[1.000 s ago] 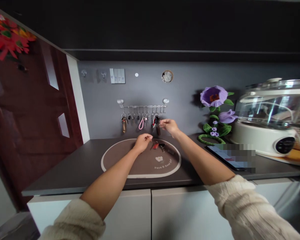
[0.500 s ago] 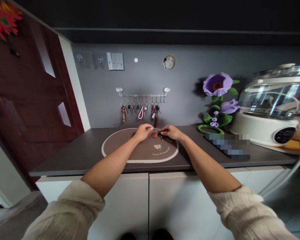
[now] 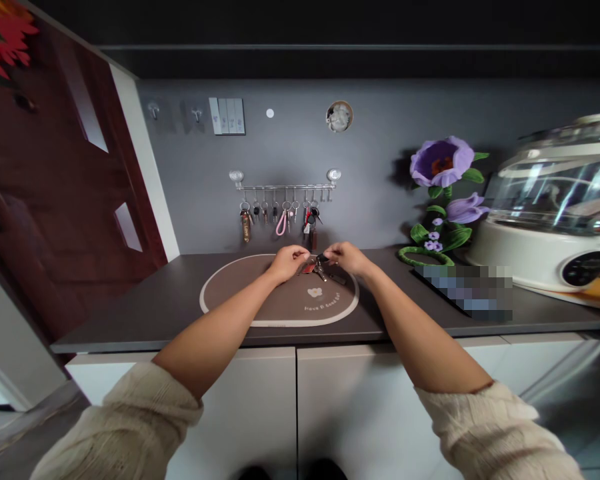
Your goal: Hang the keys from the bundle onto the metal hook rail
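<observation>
Over the oval brown mat (image 3: 260,293), a bunch of keys (image 3: 321,272) with a red tag (image 3: 309,269) is between my two hands. My right hand (image 3: 350,259) pinches the black key head (image 3: 323,258) at the top of the bunch. From the other side my left hand (image 3: 288,263) is closed in a pinch just above the red tag; what its fingertips hold is too small to make out. A dark flat piece (image 3: 338,279) lies on the mat below my right hand.
On the wall behind, a hook rail (image 3: 285,187) carries several hanging key sets, one with a pink strap (image 3: 281,223). To the right stand a purple artificial flower (image 3: 443,162), a blurred-out dark flat object (image 3: 470,293) and a white appliance with a clear top (image 3: 540,250).
My right hand has lifted slightly, raising the black key head, and the metal keys now hang or spread below it. My left hand stays almost in place. The view has shifted a little.
</observation>
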`<state>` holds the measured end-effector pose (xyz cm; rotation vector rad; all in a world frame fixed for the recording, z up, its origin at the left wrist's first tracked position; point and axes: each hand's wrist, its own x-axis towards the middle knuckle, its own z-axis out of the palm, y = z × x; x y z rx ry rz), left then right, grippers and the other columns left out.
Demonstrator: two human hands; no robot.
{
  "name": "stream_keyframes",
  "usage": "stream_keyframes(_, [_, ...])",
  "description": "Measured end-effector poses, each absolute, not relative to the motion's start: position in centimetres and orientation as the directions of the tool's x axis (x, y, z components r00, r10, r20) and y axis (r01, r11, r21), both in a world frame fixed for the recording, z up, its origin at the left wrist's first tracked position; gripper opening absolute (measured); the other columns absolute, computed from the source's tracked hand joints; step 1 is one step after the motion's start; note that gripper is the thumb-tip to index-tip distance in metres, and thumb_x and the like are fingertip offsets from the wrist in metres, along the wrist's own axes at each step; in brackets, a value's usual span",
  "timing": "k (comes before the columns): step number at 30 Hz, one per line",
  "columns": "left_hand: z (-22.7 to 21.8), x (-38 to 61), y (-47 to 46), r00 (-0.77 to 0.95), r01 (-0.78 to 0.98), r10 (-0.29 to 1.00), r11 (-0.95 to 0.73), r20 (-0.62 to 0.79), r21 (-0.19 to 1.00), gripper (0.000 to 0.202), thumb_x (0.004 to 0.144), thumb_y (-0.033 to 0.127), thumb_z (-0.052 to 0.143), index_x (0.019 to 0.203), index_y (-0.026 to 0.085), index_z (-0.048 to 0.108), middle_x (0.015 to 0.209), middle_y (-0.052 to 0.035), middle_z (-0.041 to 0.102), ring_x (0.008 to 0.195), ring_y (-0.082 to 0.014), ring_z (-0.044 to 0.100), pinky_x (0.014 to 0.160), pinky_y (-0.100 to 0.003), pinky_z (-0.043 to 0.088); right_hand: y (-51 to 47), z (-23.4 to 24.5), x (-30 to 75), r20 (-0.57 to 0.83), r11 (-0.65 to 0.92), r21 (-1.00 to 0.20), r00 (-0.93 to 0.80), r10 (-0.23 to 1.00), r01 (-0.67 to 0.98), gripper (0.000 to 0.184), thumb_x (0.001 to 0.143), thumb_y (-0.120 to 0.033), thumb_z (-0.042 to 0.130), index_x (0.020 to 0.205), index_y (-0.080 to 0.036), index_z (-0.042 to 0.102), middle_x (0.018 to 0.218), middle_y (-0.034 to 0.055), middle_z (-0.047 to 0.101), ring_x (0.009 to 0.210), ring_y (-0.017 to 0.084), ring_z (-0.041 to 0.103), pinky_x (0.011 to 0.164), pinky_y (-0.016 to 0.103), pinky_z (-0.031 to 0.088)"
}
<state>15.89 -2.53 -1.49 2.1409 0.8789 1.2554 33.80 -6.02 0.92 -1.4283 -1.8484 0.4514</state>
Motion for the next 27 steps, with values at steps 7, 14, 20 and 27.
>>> stream_keyframes(7, [-1.3, 16.3, -3.1, 0.372, 0.114, 0.774, -0.585, 0.512, 0.803, 0.021, 0.067, 0.026, 0.057, 0.082, 0.012, 0.062, 0.076, -0.0061, 0.063, 0.066, -0.0124, 0.054, 0.067, -0.026, 0.041, -6.9, 1.9, 33.2, 0.316, 0.318, -0.894, -0.060, 0.947, 0.317, 0.016, 0.069, -0.028, 0.057, 0.066, -0.013, 0.056, 0.054, -0.0004, 0.056, 0.048, 0.006, 0.047, 0.050, 0.019, 0.038])
stream_keyframes(14, [-0.9, 16.6, -3.9, 0.476, -0.073, 0.784, -0.417, 0.399, 0.906, 0.031, 0.070, 0.029, 0.055, 0.095, 0.013, 0.057, 0.073, -0.0032, 0.061, 0.057, -0.0089, 0.051, 0.057, -0.023, 0.038, -7.3, 2.2, 32.7, 0.318, 0.330, -0.939, -0.115, 0.941, 0.100, 0.015, 0.069, -0.027, 0.059, 0.073, -0.013, 0.058, 0.061, 0.0013, 0.060, 0.053, 0.006, 0.051, 0.054, 0.019, 0.042])
stream_keyframes(20, [-0.8, 16.5, -3.8, 0.504, -0.134, 0.771, -0.374, 0.389, 0.917, 0.030, 0.068, 0.036, 0.056, 0.086, 0.013, 0.058, 0.074, -0.0029, 0.059, 0.057, -0.0084, 0.051, 0.055, -0.022, 0.036, -7.4, 2.2, 32.5, 0.324, 0.319, -0.946, -0.158, 0.933, -0.053, 0.015, 0.066, -0.025, 0.062, 0.074, -0.014, 0.060, 0.062, 0.0004, 0.060, 0.055, 0.006, 0.052, 0.058, 0.019, 0.044])
stream_keyframes(27, [-0.3, 16.2, -3.4, 0.418, -0.221, 0.834, -0.293, 0.361, 0.930, 0.026, 0.060, 0.034, 0.063, 0.076, 0.013, 0.061, 0.071, -0.0013, 0.059, 0.058, -0.0070, 0.049, 0.054, -0.019, 0.034, -7.4, 2.3, 32.6, 0.338, 0.316, -0.936, -0.143, 0.930, -0.156, 0.014, 0.064, -0.019, 0.064, 0.077, -0.014, 0.063, 0.073, 0.0016, 0.063, 0.064, 0.006, 0.057, 0.071, 0.021, 0.046])
